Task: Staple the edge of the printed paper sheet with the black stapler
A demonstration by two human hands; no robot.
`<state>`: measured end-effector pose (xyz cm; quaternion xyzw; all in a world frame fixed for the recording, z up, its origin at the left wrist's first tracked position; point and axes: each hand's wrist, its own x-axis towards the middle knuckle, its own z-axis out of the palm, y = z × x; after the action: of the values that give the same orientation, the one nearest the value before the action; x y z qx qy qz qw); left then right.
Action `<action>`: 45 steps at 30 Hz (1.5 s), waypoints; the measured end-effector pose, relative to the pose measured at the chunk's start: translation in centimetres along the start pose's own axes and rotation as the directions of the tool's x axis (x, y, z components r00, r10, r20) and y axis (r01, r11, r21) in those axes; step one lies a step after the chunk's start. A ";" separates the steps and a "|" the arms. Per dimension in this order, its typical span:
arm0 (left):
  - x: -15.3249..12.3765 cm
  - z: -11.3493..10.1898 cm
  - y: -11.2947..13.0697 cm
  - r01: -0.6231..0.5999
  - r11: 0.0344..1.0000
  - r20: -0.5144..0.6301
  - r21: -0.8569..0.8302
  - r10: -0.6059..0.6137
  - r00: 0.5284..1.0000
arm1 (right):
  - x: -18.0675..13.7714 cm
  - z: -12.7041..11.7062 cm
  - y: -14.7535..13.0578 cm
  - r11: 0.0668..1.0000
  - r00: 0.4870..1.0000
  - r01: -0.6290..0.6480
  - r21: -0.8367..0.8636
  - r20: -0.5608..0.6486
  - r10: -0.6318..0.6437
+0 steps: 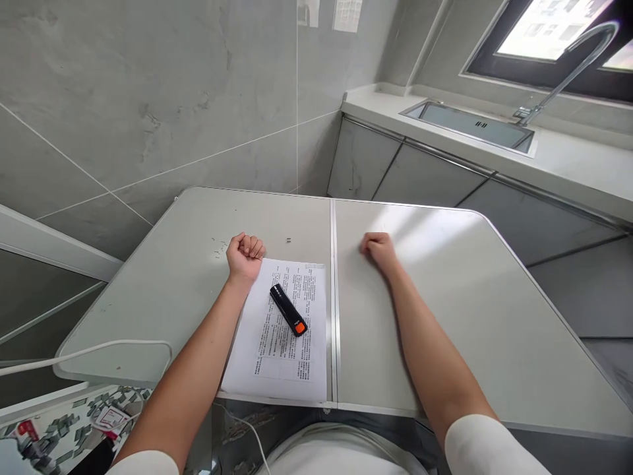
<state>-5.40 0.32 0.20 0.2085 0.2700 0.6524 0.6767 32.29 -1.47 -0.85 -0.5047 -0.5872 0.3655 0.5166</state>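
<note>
My left hand (244, 254) rests on the grey folding table (445, 297) as a closed fist, at the top left corner of a printed sheet of paper (281, 343). A black stapler with an orange end (288, 309) lies diagonally on the paper, just right of my left forearm. My right hand (378, 249) is also curled into a fist on the table's right half, past the centre seam. Neither fist shows anything inside it.
A white cable (99, 348) runs along the table's left front edge. A counter with a steel sink (469, 123) and a curved tap (568, 72) stands at the back right. Tiled wall lies behind the table. Clutter sits on the floor at lower left.
</note>
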 end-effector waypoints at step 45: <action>-1.5 0.4 -5.0 -0.737 -0.215 0.648 0.641 -0.363 0.669 | 0.5 -2.7 1.8 0.821 0.991 -0.114 -0.560 -0.006 0.134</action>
<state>-1.31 -1.48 -2.49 0.9054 0.3483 0.1769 0.1660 35.34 -0.85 -1.94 -0.6645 -0.6429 0.2194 0.3115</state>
